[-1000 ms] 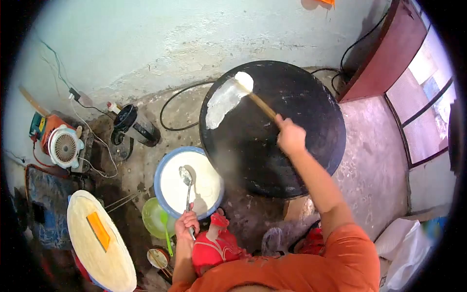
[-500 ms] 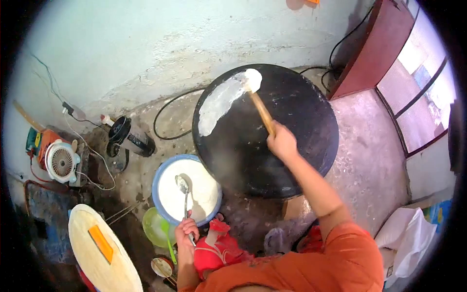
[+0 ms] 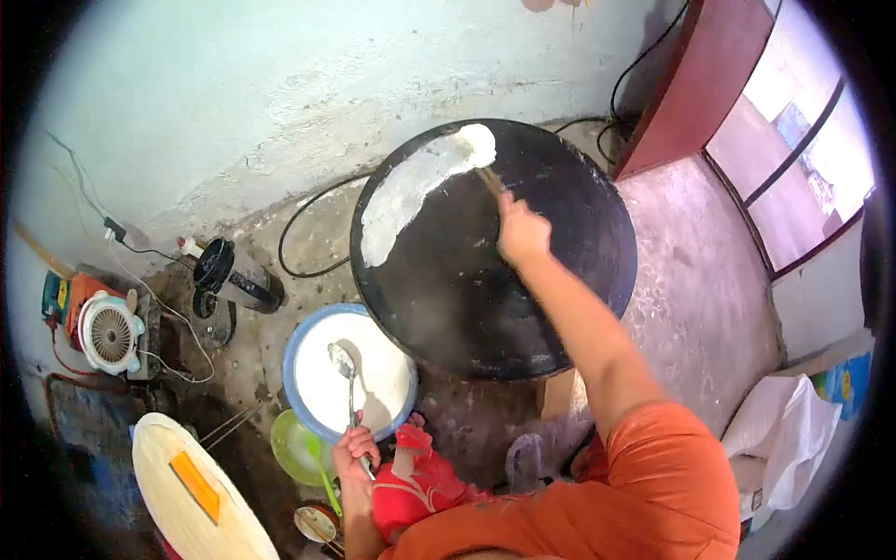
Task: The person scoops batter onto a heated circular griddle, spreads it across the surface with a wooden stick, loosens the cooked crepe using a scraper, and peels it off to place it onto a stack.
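Note:
My left hand (image 3: 357, 451) is closed round the handle of a metal ladle (image 3: 351, 371), whose bowl end hangs over white batter in a blue-rimmed tub (image 3: 295, 403). My right hand (image 3: 524, 231) grips the short wooden handle of a spreader (image 3: 492, 179) above a large round black griddle (image 3: 485, 280). A curved strip of batter (image 3: 399, 201) coats the griddle's far left part. At the strip's upper end, by the tip of the spreader, sits a thicker white mound (image 3: 479, 144); it partly hides the tip.
Left of the tub are a green bowl (image 3: 297, 448) with a green utensil, a black-lidded container (image 3: 238, 275) and a small fan (image 3: 109, 333). An oval pale board (image 3: 173, 448) bears an orange scraper (image 3: 197, 485). Cables run along the wall behind the griddle; white sacks (image 3: 779, 429) lie right.
My right hand has moved toward the griddle's far side, and the spreader's handle looks shorter and more tilted. My left hand keeps the ladle over the tub. The view has shifted slightly.

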The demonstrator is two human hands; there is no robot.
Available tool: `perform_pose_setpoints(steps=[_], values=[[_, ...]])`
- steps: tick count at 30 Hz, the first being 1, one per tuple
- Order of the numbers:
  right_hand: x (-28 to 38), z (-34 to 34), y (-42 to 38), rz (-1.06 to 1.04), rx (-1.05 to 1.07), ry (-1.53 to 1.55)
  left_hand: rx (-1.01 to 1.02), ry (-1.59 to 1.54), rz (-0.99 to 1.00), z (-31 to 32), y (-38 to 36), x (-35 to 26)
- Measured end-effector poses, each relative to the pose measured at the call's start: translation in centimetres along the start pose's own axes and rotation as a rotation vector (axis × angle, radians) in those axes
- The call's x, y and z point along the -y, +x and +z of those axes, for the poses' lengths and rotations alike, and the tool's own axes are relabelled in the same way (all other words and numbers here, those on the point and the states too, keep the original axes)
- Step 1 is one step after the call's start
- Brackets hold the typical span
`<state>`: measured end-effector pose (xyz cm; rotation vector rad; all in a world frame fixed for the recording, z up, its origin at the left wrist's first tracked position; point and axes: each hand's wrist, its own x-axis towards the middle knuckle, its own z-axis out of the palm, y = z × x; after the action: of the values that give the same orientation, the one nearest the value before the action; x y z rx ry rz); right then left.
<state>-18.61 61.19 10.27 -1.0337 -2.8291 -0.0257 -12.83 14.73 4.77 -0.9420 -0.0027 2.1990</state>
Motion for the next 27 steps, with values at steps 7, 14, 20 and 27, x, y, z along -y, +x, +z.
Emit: perform_pose_setpoints(steps=[7,14,20,27], values=[[0.0,-1.2,-8.2,-0.083,-0.058,0.284,0.047,-0.057,-0.034,-0.1,0.3,-0.7],[-5.3,-2.6,-4.5,0.102,0.031,0.074,0.026,0.016,-0.025,0.1,-0.2,-0.8],[-0.8,-0.3,0.4,0.049,0.037,0.013,0.045,0.037,0.001,-0.5,0.3,-0.7],[-1.7,-3.0,-7.8,0.067,0.079,0.16,0.026,-0.003,0.005,-0.1,0.1,-1.5]])
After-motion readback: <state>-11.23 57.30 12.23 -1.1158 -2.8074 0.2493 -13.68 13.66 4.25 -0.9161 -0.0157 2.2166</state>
